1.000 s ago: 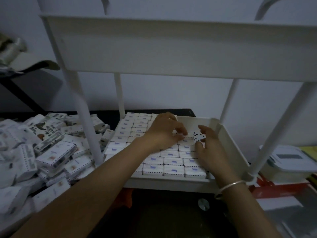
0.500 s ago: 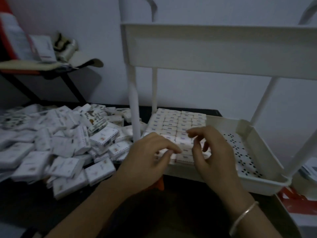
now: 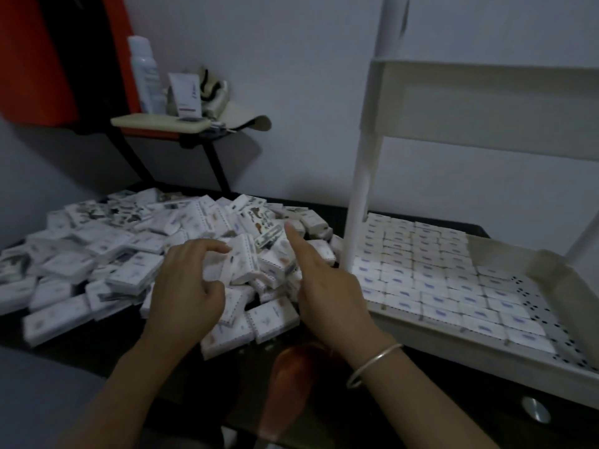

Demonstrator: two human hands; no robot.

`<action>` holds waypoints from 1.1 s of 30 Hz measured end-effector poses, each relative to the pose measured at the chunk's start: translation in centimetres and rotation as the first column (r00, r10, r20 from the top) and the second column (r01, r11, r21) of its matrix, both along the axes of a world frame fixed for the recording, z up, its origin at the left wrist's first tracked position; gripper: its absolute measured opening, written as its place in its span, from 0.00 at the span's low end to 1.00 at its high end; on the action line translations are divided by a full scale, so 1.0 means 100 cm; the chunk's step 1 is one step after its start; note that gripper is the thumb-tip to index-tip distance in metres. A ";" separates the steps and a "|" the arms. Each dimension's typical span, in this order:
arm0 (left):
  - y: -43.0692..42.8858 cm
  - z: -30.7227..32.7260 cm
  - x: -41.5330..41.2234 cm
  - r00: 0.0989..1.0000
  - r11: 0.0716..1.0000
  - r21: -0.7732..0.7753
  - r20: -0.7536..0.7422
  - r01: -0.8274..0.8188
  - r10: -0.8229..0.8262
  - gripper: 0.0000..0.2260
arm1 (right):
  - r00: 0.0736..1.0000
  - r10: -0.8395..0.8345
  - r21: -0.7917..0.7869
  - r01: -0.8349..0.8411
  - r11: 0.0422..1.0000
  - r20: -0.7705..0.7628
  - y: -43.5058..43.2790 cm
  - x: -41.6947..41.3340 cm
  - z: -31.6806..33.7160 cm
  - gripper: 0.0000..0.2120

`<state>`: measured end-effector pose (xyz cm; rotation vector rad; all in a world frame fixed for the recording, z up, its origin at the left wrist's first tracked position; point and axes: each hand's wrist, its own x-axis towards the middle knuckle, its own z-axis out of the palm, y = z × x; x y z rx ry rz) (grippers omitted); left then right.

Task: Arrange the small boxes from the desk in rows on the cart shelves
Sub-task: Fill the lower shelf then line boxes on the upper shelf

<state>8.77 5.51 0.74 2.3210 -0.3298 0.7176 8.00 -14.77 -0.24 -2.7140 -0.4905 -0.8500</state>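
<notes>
**Lower shelf nearly full, hands going back to the pile**

I'm seeing neat rows [image 3: 421, 264] covering most of the lower cart shelf [image 3: 486, 364], starting right beside the white cart post [image 3: 359, 196]. A perforated strip is showing bare along the side farthest from the post, so a few slots are waiting. Upper shelf [image 3: 486, 102]: I can't see inside it. The pile of small boxes [image 3: 97, 254] is lying loose on the desk [image 3: 107, 348] on the other side of the post. It's big, so I'm judging most of the job is remaining.

Left hand [image 3: 188, 286] is hovering over the pile near the post, fingers half curled, index touching an upright box [image 3: 241, 259]. I can't tell if it's gripping. Right hand [image 3: 327, 286] is sitting just beside the post, index stretched at the pile, holding nothing.

Versus half a second ago: both hands were working at the rows on the shelf. Now both are sitting over the pile.
</notes>
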 end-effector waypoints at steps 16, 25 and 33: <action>0.003 -0.002 0.050 0.992 0.914 0.386 -0.010 0.122 -0.128 0.40 | 1.000 0.011 0.143 -0.011 0.990 0.002 -0.011 -0.007 -0.002 0.18; -0.023 0.011 0.032 0.953 0.948 0.108 0.011 0.300 -0.303 0.34 | 0.977 0.184 0.530 -0.097 0.842 -0.113 -0.037 -0.050 0.013 0.16; -0.030 0.015 0.004 0.917 0.930 -0.132 -0.169 0.344 -0.363 0.28 | 0.990 0.085 0.407 -0.032 0.913 -0.113 -0.069 -0.085 0.020 0.14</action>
